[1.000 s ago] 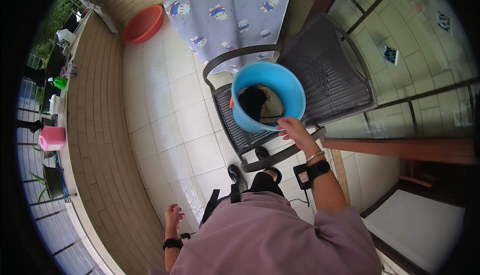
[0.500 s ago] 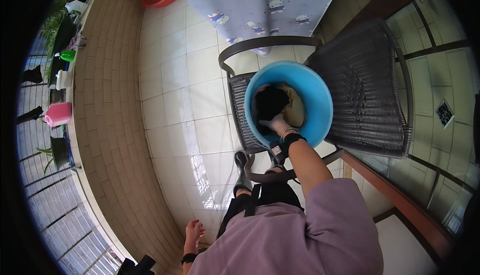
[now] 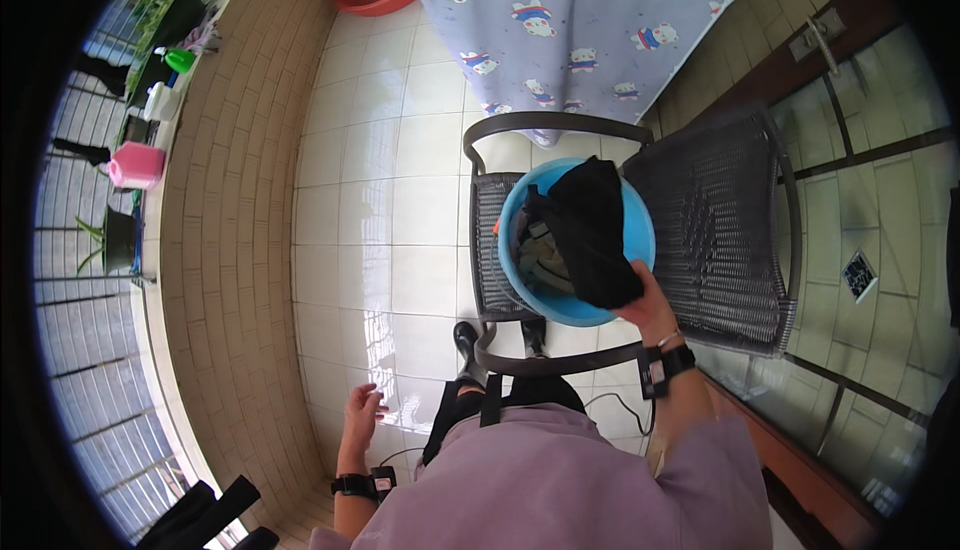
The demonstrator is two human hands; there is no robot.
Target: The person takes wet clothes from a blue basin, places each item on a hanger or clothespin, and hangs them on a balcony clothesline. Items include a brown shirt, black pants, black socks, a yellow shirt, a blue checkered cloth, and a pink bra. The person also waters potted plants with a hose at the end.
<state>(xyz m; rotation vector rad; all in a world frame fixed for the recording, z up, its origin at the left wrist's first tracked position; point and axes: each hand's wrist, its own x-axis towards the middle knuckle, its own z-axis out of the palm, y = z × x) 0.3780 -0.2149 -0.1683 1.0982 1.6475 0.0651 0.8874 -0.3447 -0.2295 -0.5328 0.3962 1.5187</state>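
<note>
At far left, a pink container [image 3: 136, 166] sits on the ledge [image 3: 167, 240]. Left hand [image 3: 362, 415] is over the tiled floor [image 3: 420, 200], fingers loosely curled, free. Blue bucket [image 3: 641, 230] stands on a dark woven chair [image 3: 715, 240], olive cloth [image 3: 543, 265] inside. Black cloth [image 3: 590, 235] hangs across the bucket's mouth, lower corner gripped by the right hand [image 3: 648, 305] at the near rim.

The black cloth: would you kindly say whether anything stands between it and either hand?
Nothing visible for the right hand, which holds the lower end of the black cloth. From the left hand, the chair's near armrest and the rim of the blue bucket lie between in this view.
</note>
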